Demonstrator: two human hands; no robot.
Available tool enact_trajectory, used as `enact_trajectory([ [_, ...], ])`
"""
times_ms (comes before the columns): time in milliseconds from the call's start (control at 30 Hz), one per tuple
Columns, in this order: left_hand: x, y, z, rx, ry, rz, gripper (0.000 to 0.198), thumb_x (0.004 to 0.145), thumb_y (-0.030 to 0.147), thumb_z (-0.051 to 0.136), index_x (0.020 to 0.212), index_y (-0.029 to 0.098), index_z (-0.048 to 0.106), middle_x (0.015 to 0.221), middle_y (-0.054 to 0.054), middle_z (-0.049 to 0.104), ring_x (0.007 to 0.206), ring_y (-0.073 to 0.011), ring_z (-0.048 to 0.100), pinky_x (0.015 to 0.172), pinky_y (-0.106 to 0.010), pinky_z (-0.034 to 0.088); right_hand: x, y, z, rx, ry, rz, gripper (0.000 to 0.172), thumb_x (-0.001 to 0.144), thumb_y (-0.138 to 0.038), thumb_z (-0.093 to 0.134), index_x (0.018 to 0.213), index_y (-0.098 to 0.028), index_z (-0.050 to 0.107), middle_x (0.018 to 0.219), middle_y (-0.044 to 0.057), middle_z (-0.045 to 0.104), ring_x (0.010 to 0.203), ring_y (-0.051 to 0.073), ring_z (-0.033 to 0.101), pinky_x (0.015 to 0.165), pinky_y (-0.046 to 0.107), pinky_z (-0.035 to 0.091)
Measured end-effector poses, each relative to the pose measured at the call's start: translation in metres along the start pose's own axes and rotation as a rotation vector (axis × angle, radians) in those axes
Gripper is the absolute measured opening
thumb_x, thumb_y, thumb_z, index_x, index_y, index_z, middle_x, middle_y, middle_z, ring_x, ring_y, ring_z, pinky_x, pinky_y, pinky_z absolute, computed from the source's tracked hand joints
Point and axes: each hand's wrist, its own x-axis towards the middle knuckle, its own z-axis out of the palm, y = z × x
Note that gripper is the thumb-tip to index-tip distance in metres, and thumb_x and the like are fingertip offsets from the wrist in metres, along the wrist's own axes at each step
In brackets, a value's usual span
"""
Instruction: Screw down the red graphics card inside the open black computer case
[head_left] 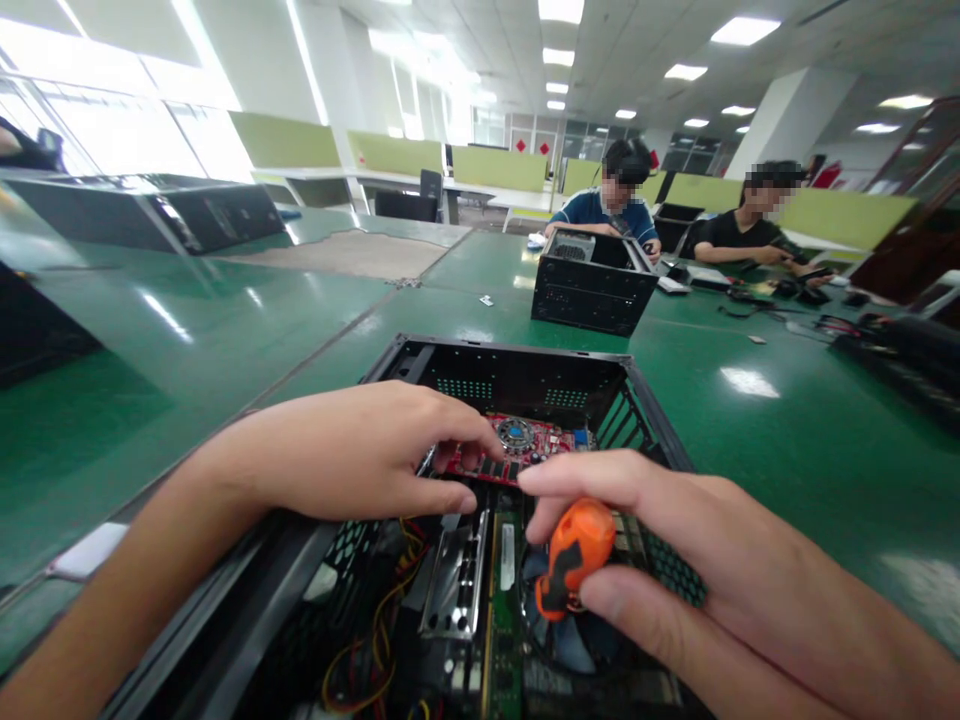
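Note:
An open black computer case (525,352) lies on the green table in front of me. My left hand (360,450) reaches into it, fingers closed on the edge of a red graphics card (525,445) with a small round fan. My right hand (660,560) is closed around the orange and black handle of a screwdriver (574,555), held upright above the green motherboard (506,610) and a blue cooler fan. Yellow and red wires (375,640) run along the case's left inside.
A second black case (592,285) stands farther back on the green table (787,430). Two people sit behind it, working among cables and parts at the right. A dark case (150,210) lies at the far left. A small loose part (486,299) rests on the table.

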Motion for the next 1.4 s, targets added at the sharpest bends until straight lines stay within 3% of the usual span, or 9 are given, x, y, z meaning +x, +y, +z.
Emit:
enact_trajectory([
  [100,-0.001,0.000,0.000,0.007,0.001,0.000,0.030,0.110,0.037,0.089,0.138,0.036,0.097,0.117,-0.001,0.100,0.102,-0.0283,0.093,0.088,-0.034,0.063,0.004,0.009,0.000,-0.035,0.101,0.017,0.035,0.124,-0.016,0.060,0.144,-0.032,0.083,0.128,-0.004,0.102,0.114,0.013,0.100,0.106,0.016,0.076],
  [200,0.000,-0.001,0.001,0.004,0.004,0.009,0.032,0.109,0.039,0.089,0.140,0.036,0.097,0.117,0.000,0.100,0.100,-0.0277,0.092,0.088,-0.036,0.062,0.009,0.018,0.002,-0.073,0.166,-0.004,0.031,0.126,-0.012,0.057,0.142,-0.029,0.077,0.120,-0.001,0.098,0.109,0.012,0.097,0.104,0.016,0.074],
  [433,0.002,-0.001,0.001,0.006,0.007,0.001,0.033,0.108,0.041,0.088,0.140,0.036,0.097,0.116,0.000,0.100,0.098,-0.0282,0.092,0.086,-0.037,0.061,0.013,0.018,0.005,-0.085,0.144,0.006,0.030,0.126,-0.012,0.055,0.142,-0.027,0.077,0.120,0.005,0.098,0.104,0.021,0.097,0.103,0.030,0.079],
  [767,0.000,0.000,0.000,-0.007,0.012,0.007,0.034,0.108,0.041,0.086,0.140,0.036,0.097,0.116,-0.002,0.101,0.098,-0.0291,0.092,0.085,-0.037,0.063,0.012,0.019,0.005,-0.047,0.120,0.011,0.032,0.126,-0.013,0.056,0.141,-0.025,0.081,0.122,0.004,0.099,0.107,0.019,0.097,0.100,0.026,0.077],
  [967,0.001,0.000,0.001,0.021,0.016,-0.013,0.029,0.105,0.041,0.088,0.133,0.035,0.097,0.110,-0.002,0.099,0.097,-0.0303,0.091,0.082,-0.037,0.062,0.013,0.023,0.006,0.000,0.143,-0.004,0.028,0.125,-0.017,0.072,0.141,-0.027,0.093,0.123,0.004,0.101,0.106,0.021,0.098,0.099,0.031,0.080],
  [1067,0.001,0.001,0.000,-0.001,0.015,-0.006,0.030,0.106,0.040,0.087,0.134,0.035,0.097,0.114,-0.003,0.100,0.100,-0.0304,0.093,0.085,-0.036,0.064,0.012,0.025,0.008,-0.010,0.138,0.011,0.043,0.128,-0.017,0.064,0.160,-0.026,0.090,0.138,0.009,0.102,0.119,0.025,0.100,0.104,0.037,0.083],
  [1200,0.000,0.002,-0.001,-0.023,0.006,-0.003,0.032,0.108,0.039,0.088,0.138,0.036,0.097,0.124,-0.002,0.102,0.106,-0.0293,0.094,0.089,-0.035,0.065,0.010,0.028,0.011,-0.079,0.149,0.046,0.054,0.129,-0.017,0.052,0.177,-0.019,0.077,0.171,0.015,0.093,0.152,0.029,0.094,0.123,0.044,0.081],
  [1267,0.000,0.001,-0.001,-0.022,0.005,-0.005,0.034,0.109,0.039,0.088,0.142,0.037,0.097,0.128,-0.001,0.102,0.110,-0.0296,0.095,0.092,-0.035,0.065,0.010,0.027,0.010,-0.074,0.153,0.039,0.049,0.129,-0.017,0.053,0.170,-0.019,0.080,0.162,0.014,0.097,0.146,0.026,0.096,0.124,0.040,0.079],
  [1400,0.001,-0.001,0.001,-0.007,0.003,-0.031,0.035,0.109,0.043,0.088,0.142,0.037,0.098,0.128,-0.002,0.102,0.112,-0.0310,0.095,0.092,-0.035,0.066,0.010,0.020,0.004,0.002,0.167,-0.002,0.037,0.126,-0.015,0.058,0.150,-0.023,0.086,0.137,0.006,0.102,0.121,0.018,0.100,0.109,0.023,0.079],
])
